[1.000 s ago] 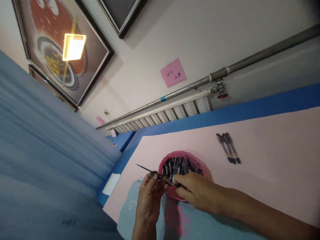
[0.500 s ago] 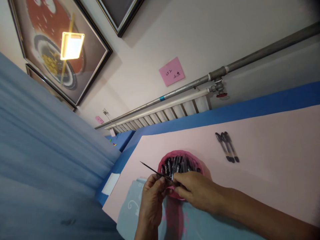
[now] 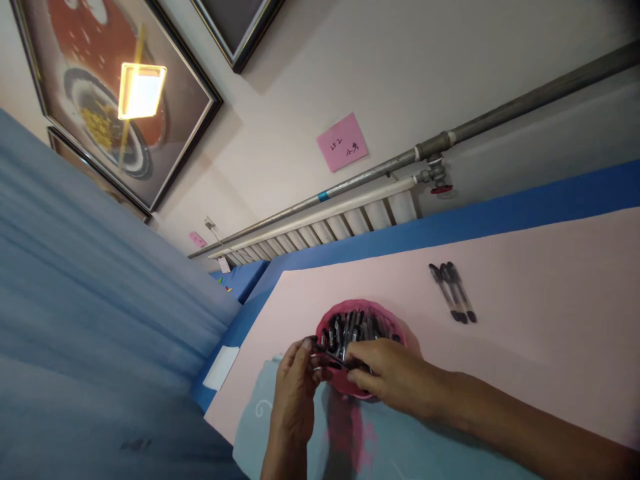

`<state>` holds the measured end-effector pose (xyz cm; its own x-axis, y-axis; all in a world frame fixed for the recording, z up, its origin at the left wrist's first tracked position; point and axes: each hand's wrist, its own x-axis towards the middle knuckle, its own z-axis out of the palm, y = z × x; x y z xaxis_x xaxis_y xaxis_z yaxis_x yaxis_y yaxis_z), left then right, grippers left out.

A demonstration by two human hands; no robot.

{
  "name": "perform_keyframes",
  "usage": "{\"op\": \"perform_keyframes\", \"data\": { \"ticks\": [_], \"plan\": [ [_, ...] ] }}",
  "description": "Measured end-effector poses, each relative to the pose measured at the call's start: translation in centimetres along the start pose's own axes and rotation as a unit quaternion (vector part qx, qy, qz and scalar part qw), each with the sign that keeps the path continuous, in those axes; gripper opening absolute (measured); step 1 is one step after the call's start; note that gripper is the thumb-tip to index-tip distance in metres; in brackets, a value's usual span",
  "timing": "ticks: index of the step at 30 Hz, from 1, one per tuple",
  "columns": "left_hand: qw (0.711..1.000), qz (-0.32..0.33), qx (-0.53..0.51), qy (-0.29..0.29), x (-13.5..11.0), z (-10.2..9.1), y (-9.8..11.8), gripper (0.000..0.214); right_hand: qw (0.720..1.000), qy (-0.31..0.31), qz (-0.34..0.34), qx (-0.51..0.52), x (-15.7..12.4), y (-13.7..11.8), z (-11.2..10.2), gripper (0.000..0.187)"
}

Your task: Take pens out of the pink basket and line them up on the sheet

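Note:
A thin dark pen (image 3: 334, 358) spans the gap between my hands, above the near side of a pink basket (image 3: 345, 387). My left hand (image 3: 295, 377) pinches its left end, where something dark shows at the fingertips. At the other end, my right hand (image 3: 377, 367) closes thumb and fingers round it; that end is partly hidden. Several black-capped pens (image 3: 350, 327) fill the basket behind my hands.
Three capped pens (image 3: 453, 293) lie side by side on the pink sheet (image 3: 540, 287) to the right. A light-blue cloth (image 3: 400, 447) covers the near side. Along the wall run a radiator (image 3: 340, 225) and pipe; a blue curtain (image 3: 100, 320) hangs at left.
The thin refill tip that stuck out past my left hand no longer shows. My left hand has shifted slightly left and up, to the pen's end; my right hand has barely moved.

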<state>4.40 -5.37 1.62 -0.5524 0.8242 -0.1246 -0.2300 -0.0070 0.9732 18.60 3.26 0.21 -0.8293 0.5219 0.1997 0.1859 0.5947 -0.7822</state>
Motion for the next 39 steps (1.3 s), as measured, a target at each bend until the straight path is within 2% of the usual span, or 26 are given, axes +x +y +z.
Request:
{"op": "perform_keyframes", "data": {
  "ticks": [5, 7, 9, 12, 14, 17, 21, 24, 26, 28, 30, 33, 35, 36, 37, 38, 39],
  "plan": [
    [1.000, 0.000, 0.007, -0.005, 0.2, -0.1, 0.5, 0.028, 1.000, 0.001, 0.005, 0.006, 0.2, 0.5, 0.1, 0.009],
    [1.000, 0.001, 0.003, 0.018, 0.4, -0.3, 0.7, 0.041, 1.000, 0.021, 0.009, 0.013, 0.4, 0.9, -0.1, 0.009],
    [0.999, 0.006, 0.027, 0.030, 0.6, -0.6, 0.6, 0.042, 0.998, 0.051, 0.024, 0.022, 0.7, 1.5, -0.5, 0.009],
    [0.987, 0.030, 0.158, 0.019, 0.9, -1.4, 0.0, 0.030, 0.994, 0.094, 0.041, 0.045, 0.9, 2.2, -1.4, 0.012],
    [0.961, 0.065, 0.267, 0.013, 1.2, -1.8, -0.6, 0.024, 0.990, 0.116, 0.041, 0.067, 1.0, 2.4, -1.9, 0.013],
    [0.897, 0.135, 0.421, 0.019, 1.7, -2.1, -1.5, 0.018, 0.984, 0.138, 0.045, 0.101, 1.1, 2.7, -2.3, 0.014],
    [0.762, 0.190, 0.619, 0.000, 2.7, -1.7, -2.1, 0.019, 0.978, 0.148, 0.069, 0.129, 1.2, 3.0, -2.5, 0.011],
    [0.662, 0.173, 0.729, -0.020, 3.5, -0.9, -2.3, 0.025, 0.975, 0.154, 0.074, 0.140, 1.3, 3.2, -2.5, 0.009],
    [0.609, 0.152, 0.778, -0.022, 3.8, -0.3, -2.3, 0.026, 0.974, 0.153, 0.072, 0.150, 1.3, 3.2, -2.5, 0.009],
    [0.570, 0.140, 0.809, -0.030, 4.0, 0.3, -2.4, 0.027, 0.974, 0.148, 0.069, 0.155, 1.3, 3.1, -2.5, 0.009],
    [0.546, 0.134, 0.826, -0.040, 4.2, 0.9, -2.4, 0.027, 0.976, 0.143, 0.070, 0.151, 1.3, 3.1, -2.5, 0.009],
    [0.534, 0.132, 0.834, -0.049, 4.2, 1.3, -2.2, 0.027, 0.977, 0.143, 0.067, 0.146, 1.3, 3.0, -2.6, 0.009],
    [0.546, 0.131, 0.826, -0.047, 4.1, 1.2, -1.8, 0.023, 0.978, 0.147, 0.059, 0.138, 1.3, 3.0, -2.7, 0.008],
    [0.566, 0.130, 0.813, -0.042, 3.9, 1.1, -1.4, 0.020, 0.978, 0.149, 0.056, 0.133, 1.3, 3.0, -2.8, 0.008],
    [0.597, 0.129, 0.791, -0.032, 3.8, 0.8, -1.0, 0.017, 0.979, 0.149, 0.054, 0.128, 1.3, 2.9, -2.9, 0.008],
    [0.640, 0.125, 0.758, -0.019, 3.6, 0.5, -0.5, 0.014, 0.980, 0.148, 0.053, 0.123, 1.2, 2.9, -2.9, 0.008],
    [0.694, 0.116, 0.710, -0.006, 3.3, 0.2, -0.1, 0.010, 0.981, 0.145, 0.054, 0.119, 1.2, 2.8, -2.9, 0.008]
  ]
}}
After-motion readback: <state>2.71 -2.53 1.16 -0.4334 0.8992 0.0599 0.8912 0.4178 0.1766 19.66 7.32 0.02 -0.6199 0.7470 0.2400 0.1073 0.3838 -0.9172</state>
